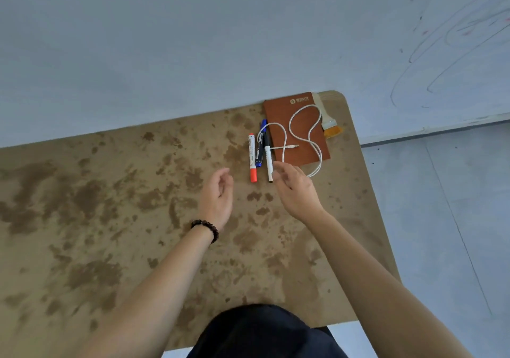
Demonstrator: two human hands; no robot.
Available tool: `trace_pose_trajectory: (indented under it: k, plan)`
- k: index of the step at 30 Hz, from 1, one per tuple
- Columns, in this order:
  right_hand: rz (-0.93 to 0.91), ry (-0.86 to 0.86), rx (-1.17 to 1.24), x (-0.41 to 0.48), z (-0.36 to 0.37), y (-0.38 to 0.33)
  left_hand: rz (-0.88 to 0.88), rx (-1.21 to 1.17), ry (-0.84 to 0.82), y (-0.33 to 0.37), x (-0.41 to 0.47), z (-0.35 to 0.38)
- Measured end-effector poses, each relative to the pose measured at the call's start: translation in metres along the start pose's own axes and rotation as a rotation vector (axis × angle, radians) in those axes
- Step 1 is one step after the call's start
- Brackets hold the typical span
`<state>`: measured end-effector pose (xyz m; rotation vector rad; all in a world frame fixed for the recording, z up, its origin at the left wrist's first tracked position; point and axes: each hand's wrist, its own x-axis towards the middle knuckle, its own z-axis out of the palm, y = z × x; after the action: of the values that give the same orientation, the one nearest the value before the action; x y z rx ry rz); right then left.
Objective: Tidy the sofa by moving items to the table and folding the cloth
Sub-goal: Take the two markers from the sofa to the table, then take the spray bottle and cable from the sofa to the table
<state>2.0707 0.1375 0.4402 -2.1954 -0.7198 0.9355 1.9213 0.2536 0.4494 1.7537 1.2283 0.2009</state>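
Note:
A brown stained table (110, 206) fills the view. At its far right corner lies a brown notebook (303, 131) with a white cable (309, 137) looped over it. Left of the notebook three markers lie side by side: a red one (252, 159), a blue one (260, 148) and a white one with black ends (268, 159). A small brush with orange bristles (329, 126) sits at the notebook's right edge. My left hand (216, 195) hovers just below the markers, fingers loosely curled, holding nothing. My right hand (294, 189) hovers beside the white marker, fingers relaxed, empty. No sofa or cloth is in view.
A pale wall runs behind the table, with scribbled pen marks (455, 32) at the upper right. Grey floor (441, 219) lies past the table's right edge. My dark clothing (262, 333) shows at the bottom.

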Motion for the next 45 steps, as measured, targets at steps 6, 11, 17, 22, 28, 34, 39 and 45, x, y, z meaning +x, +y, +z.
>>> trace_pose_trajectory:
  k: [6, 11, 17, 22, 28, 34, 39, 45]
  plan:
    - [-0.072, 0.033, 0.297, -0.099, -0.004, -0.011, -0.040, -0.146, 0.200, -0.001, -0.133, -0.051]
    - [-0.139, -0.224, 0.261, -0.167, 0.026, -0.001, -0.229, -0.277, 0.510, -0.033, -0.257, -0.074]
    - [-0.354, -0.527, 0.079, -0.228, 0.084, -0.054, -0.290, -0.291, 0.854, -0.080, -0.375, -0.110]
    - [-0.609, -0.719, -0.024, -0.296, 0.162, -0.103, -0.347, -0.330, 1.136, -0.138, -0.487, -0.135]
    - [-0.830, -0.886, -0.118, -0.443, 0.276, -0.112, -0.481, -0.451, 1.391, -0.230, -0.643, -0.144]
    - [-0.969, -1.155, -0.264, -0.601, 0.389, -0.108, -0.663, -0.584, 1.688, -0.314, -0.801, -0.159]
    - [-1.029, -1.226, -0.312, -0.673, 0.464, -0.125, -0.765, -0.632, 1.783, -0.369, -0.878, -0.189]
    - [-1.032, -1.313, -0.350, -0.733, 0.600, -0.144, -0.835, -0.683, 1.837, -0.468, -0.915, -0.253]
